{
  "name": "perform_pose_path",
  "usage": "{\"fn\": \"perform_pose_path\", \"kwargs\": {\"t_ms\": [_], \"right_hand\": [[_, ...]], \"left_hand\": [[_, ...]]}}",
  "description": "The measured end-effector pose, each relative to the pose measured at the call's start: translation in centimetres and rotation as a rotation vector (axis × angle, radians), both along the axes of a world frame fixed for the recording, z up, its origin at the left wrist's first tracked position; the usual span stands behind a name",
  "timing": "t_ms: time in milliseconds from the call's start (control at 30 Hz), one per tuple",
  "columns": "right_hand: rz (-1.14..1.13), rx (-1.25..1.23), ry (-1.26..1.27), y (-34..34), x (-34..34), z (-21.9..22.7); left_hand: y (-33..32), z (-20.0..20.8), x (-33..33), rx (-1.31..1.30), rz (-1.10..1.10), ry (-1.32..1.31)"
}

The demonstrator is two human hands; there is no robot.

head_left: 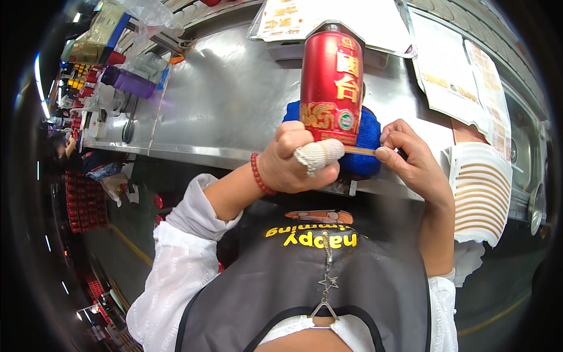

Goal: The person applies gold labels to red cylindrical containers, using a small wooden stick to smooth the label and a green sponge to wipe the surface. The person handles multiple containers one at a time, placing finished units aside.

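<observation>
A glossy red bottle (329, 88) with gold characters and a gold pattern lies over a bright blue cloth (368, 130), its base toward me. My left hand (293, 161) is closed at the base's left side; a white knitted cover (319, 155) wraps one of its fingers, which presses against the base edge. From there a narrow gold strip (359, 151) stretches rightward along the base. Thumb and forefinger of my right hand (415, 158) pinch the strip's free end. What the left palm touches is hidden.
To the right, a white sheet (482, 193) carries rows of curved gold strips, hanging past the edge of the metal table (234, 88). Printed decal sheets (448, 76) lie behind it. A purple bottle (130, 81) stands far left, near clear plastic bags. Stacked red items (85, 202) fill the background.
</observation>
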State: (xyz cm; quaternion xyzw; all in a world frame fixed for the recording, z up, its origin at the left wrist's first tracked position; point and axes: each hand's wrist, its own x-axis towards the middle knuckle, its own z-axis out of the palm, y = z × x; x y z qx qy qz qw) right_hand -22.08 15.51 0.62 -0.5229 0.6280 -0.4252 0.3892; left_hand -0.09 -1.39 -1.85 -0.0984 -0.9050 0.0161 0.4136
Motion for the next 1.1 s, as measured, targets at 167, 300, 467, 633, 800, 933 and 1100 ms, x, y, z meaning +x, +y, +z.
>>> {"fn": "perform_pose_path", "kwargs": {"t_ms": [167, 300, 467, 633, 800, 933, 1100], "right_hand": [[0.014, -0.002, 0.027, -0.1, -0.1, -0.3], [0.008, -0.038, 0.036, -0.2, 0.0, -0.5], [0.004, -0.021, 0.057, -0.6, 0.3, -0.1], [-0.034, -0.068, 0.079, -0.6, 0.3, -0.6], [0.01, -0.031, 0.079, -0.8, 0.5, -0.1], [0.01, -0.048, 0.1, -0.7, 0.4, -0.3], [-0.01, -0.055, 0.05, -0.4, 0.3, -0.6]], "left_hand": [[0.3, 0.8, 0.2, -0.022, 0.009, -0.034], [0.1, 1.2, 0.0, -0.046, -0.029, -0.079], [0.1, 0.0, 0.6, -0.072, 0.059, 0.064], [0.4, 0.8, 0.1, -0.007, 0.004, -0.092], [-0.1, 0.3, 0.8, -0.006, 0.007, -0.025], [0.5, 0.5, 0.8, 0.012, 0.035, -0.018], [0.5, 0.4, 0.1, 0.023, 0.01, -0.06]]}}
